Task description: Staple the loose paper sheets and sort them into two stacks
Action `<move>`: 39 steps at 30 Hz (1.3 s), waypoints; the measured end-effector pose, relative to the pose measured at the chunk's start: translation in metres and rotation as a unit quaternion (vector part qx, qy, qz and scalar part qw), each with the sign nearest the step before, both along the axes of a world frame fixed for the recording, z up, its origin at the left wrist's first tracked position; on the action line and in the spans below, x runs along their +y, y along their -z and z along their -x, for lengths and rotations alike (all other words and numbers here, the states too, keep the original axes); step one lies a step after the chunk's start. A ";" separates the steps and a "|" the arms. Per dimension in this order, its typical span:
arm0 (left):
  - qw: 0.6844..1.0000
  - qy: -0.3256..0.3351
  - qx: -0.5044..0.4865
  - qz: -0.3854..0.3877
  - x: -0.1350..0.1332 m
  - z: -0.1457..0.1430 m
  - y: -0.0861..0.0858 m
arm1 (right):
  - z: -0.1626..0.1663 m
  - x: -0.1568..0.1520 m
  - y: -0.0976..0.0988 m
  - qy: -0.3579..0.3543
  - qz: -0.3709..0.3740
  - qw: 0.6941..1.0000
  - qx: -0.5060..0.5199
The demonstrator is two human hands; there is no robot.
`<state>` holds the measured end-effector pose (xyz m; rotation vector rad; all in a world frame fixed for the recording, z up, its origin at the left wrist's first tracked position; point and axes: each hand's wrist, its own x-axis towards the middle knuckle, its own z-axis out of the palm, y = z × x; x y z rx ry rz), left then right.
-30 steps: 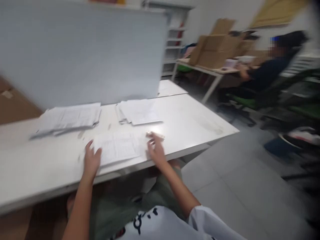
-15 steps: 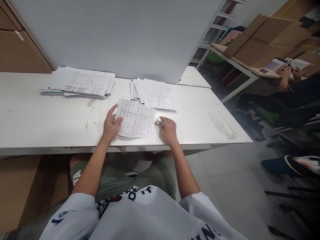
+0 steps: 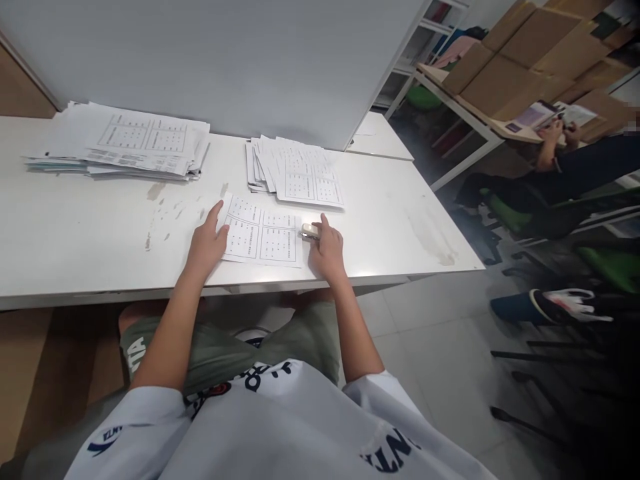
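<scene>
Near the front edge of the white table (image 3: 380,233), my left hand (image 3: 207,243) holds the left side of a printed sheet (image 3: 263,233), its thumb on top. Whether the sheet is single or layered, I cannot tell. My right hand (image 3: 327,247) grips a small pale stapler (image 3: 310,231), whose nose points left at the sheet's right edge. Behind the sheet lies a fanned pile of printed papers (image 3: 310,177). A thicker stack of papers (image 3: 145,143) sits farther left, against the grey partition.
The grey partition (image 3: 225,60) rises behind the table. Cardboard boxes (image 3: 530,60) are piled on another table to the right, where a person's hands (image 3: 555,133) hold something dark. Chairs and a dark blue bin-like container (image 3: 515,313) stand on the floor at right.
The sheet now lies flatter and more square to me. The stapler has come up to its right edge, and my right index finger has lifted. The camera view has shifted slightly.
</scene>
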<state>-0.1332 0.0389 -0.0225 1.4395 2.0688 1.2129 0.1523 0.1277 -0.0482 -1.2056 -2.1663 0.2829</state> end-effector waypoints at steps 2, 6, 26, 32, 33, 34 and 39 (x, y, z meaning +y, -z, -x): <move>1.000 0.016 0.024 -0.003 -0.001 -0.001 0.000 | 0.000 -0.001 -0.002 -0.002 -0.003 1.000 -0.007; 0.997 0.025 0.072 -0.006 0.000 -0.004 0.000 | -0.001 -0.004 -0.004 -0.008 -0.009 0.999 -0.049; 0.975 0.023 0.221 0.027 -0.005 -0.028 0.000 | 0.004 -0.022 -0.013 -0.013 -0.092 0.993 -0.070; 0.973 0.030 0.230 0.019 -0.006 -0.024 -0.008 | 0.004 -0.020 -0.010 -0.001 -0.121 0.990 -0.066; 0.973 0.030 0.231 0.009 -0.007 -0.023 -0.009 | 0.003 -0.020 -0.010 -0.002 -0.127 0.990 -0.063; 0.973 0.033 0.228 -0.004 -0.007 -0.021 -0.010 | 0.003 -0.020 -0.010 -0.003 -0.132 0.989 -0.060; 0.959 0.171 0.225 -0.037 -0.005 -0.016 -0.008 | 0.004 -0.022 -0.013 0.009 -0.121 0.991 -0.063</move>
